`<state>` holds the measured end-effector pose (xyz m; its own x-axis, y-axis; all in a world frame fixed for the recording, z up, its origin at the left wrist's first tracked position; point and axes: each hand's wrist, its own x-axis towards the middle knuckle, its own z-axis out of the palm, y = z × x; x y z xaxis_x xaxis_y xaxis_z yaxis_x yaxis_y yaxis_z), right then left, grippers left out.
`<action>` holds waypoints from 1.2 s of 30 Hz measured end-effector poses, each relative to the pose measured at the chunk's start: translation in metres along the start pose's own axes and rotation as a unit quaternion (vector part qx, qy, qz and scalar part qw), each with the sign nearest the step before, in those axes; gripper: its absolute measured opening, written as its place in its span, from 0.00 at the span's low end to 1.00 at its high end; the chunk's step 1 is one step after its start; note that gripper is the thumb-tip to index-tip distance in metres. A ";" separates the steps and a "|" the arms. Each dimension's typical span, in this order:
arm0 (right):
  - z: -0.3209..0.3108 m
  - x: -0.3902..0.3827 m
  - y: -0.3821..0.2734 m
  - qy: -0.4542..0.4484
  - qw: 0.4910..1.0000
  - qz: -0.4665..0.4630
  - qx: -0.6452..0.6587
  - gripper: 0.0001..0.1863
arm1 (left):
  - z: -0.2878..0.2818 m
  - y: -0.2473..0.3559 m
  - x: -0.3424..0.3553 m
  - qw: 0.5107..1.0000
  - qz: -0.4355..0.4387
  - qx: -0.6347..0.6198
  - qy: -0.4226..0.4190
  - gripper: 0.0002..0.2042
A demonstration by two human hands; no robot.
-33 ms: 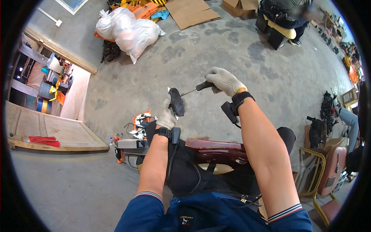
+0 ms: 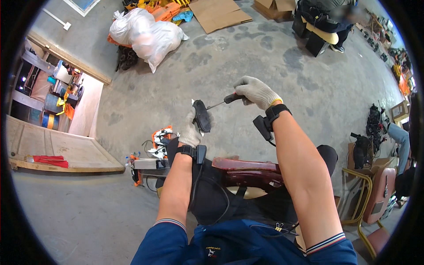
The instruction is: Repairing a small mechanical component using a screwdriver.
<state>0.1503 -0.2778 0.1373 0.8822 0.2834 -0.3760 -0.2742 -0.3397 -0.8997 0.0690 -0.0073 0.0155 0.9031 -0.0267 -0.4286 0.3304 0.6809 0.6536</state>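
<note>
One screwdriver (image 2: 229, 99), two gloves (image 2: 257, 92)

We see one line of small yellow capital lettering on the chest of the dark blue polo shirt (image 2: 176, 248), with a little white-and-red emblem (image 2: 211, 254) just beside it. At the far right, we notice dark printed marks on the side of a brown cardboard box (image 2: 399, 108), too small for us to make out.
</note>
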 end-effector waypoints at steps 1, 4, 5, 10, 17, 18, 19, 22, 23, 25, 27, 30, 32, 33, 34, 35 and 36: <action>0.002 0.000 0.001 0.016 0.999 -0.036 -0.001 0.16 | 0.001 0.000 -0.001 1.000 0.001 0.002 0.006 0.24; 0.002 0.002 0.002 0.019 0.998 -0.054 0.000 0.15 | 0.003 0.000 -0.001 1.000 -0.007 -0.005 0.010 0.24; 0.001 0.003 0.003 0.008 0.999 -0.034 0.002 0.15 | 0.003 0.000 -0.001 1.000 -0.008 -0.005 0.011 0.24; -0.004 0.010 0.009 -0.028 0.996 0.003 -0.081 0.16 | 0.005 0.000 0.000 1.000 -0.019 -0.004 0.018 0.25; 0.000 0.004 0.004 0.023 0.999 -0.048 -0.004 0.16 | 0.009 0.001 -0.004 1.000 -0.017 -0.006 0.025 0.24; 0.000 0.003 0.001 0.023 0.999 -0.047 -0.004 0.16 | 0.009 0.001 -0.004 1.000 -0.014 -0.004 0.020 0.24; 0.000 0.001 -0.001 0.010 0.999 -0.039 -0.013 0.17 | 0.008 0.000 -0.004 1.000 -0.016 -0.002 0.014 0.23; -0.001 0.001 -0.002 -0.006 1.000 0.005 -0.011 0.16 | 0.006 0.001 -0.004 1.000 -0.019 0.010 0.006 0.24; -0.001 0.001 -0.001 -0.020 1.000 0.018 0.010 0.15 | 0.006 0.000 -0.004 1.000 -0.016 0.012 0.013 0.24; 0.002 0.005 -0.001 -0.064 0.994 -0.045 -0.075 0.14 | 0.005 -0.001 -0.004 0.999 -0.037 -0.020 -0.025 0.26; 0.005 0.007 -0.001 -0.121 0.973 -0.129 -0.149 0.13 | 0.005 -0.006 -0.003 0.998 -0.040 -0.030 -0.041 0.27; 0.004 0.011 -0.003 -0.047 0.998 -0.030 0.008 0.12 | 0.005 -0.013 -0.003 0.997 -0.042 -0.043 -0.050 0.27; 0.000 0.009 0.000 -0.014 1.000 -0.016 -0.007 0.12 | 0.003 -0.013 -0.003 0.996 -0.050 -0.050 -0.046 0.27; -0.003 0.009 0.002 0.020 0.999 -0.025 -0.019 0.13 | 0.001 -0.012 -0.004 0.996 -0.042 -0.057 -0.063 0.27; -0.008 0.009 0.004 0.042 0.999 -0.014 -0.022 0.14 | 0.000 -0.011 -0.004 0.995 -0.044 -0.066 -0.061 0.27; -0.011 0.010 0.007 0.032 0.999 -0.012 -0.018 0.14 | -0.001 -0.009 -0.004 0.995 -0.048 -0.072 -0.045 0.27; -0.012 0.010 0.011 0.058 0.998 -0.002 -0.019 0.14 | -0.001 -0.009 -0.004 0.995 -0.047 -0.075 -0.038 0.26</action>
<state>0.1608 -0.2898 0.1268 0.9225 0.1802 -0.3414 -0.2573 -0.3723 -0.8917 0.0620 -0.0124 0.0105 0.8902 -0.1470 -0.4312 0.3745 0.7749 0.5092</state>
